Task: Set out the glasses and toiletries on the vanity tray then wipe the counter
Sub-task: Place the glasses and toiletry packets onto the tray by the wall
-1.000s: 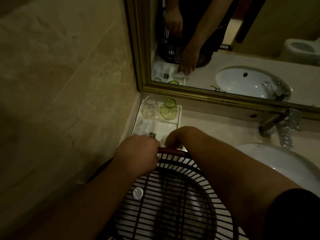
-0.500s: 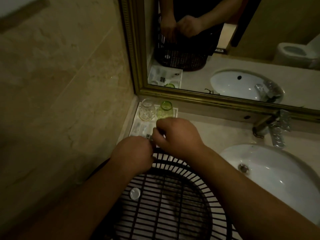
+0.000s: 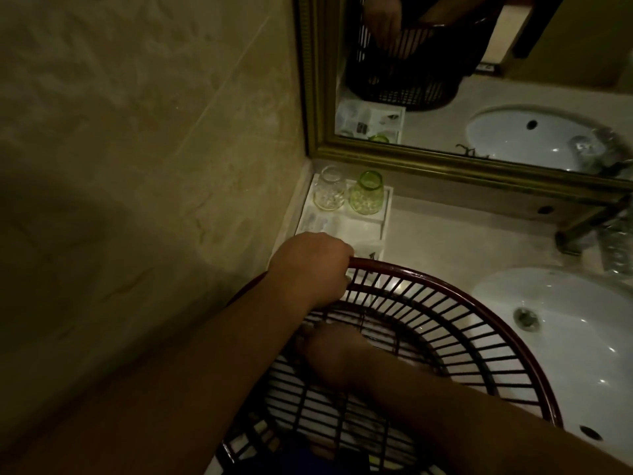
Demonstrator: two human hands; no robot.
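Observation:
A white vanity tray [image 3: 385,214] lies in the counter's back left corner by the wall. A clear glass [image 3: 329,193] and a green glass [image 3: 366,193] stand on its far end, and small wrapped toiletries [image 3: 317,222] lie in front of them. My left hand [image 3: 313,265] grips the rim of a dark red slatted basket [image 3: 479,303] just in front of the tray. My right hand [image 3: 337,353] reaches down inside the basket; it is dark and blurred, and its fingers cannot be made out.
A white sink basin [image 3: 575,330] sits to the right of the basket, with a brass tap [image 3: 592,228] behind it. A gold-framed mirror [image 3: 445,166] runs along the back wall. A tiled wall [image 3: 137,166] closes the left side.
My right hand has left the tray area and dropped down into the basket. My left hand stays on the basket rim. The view has moved closer.

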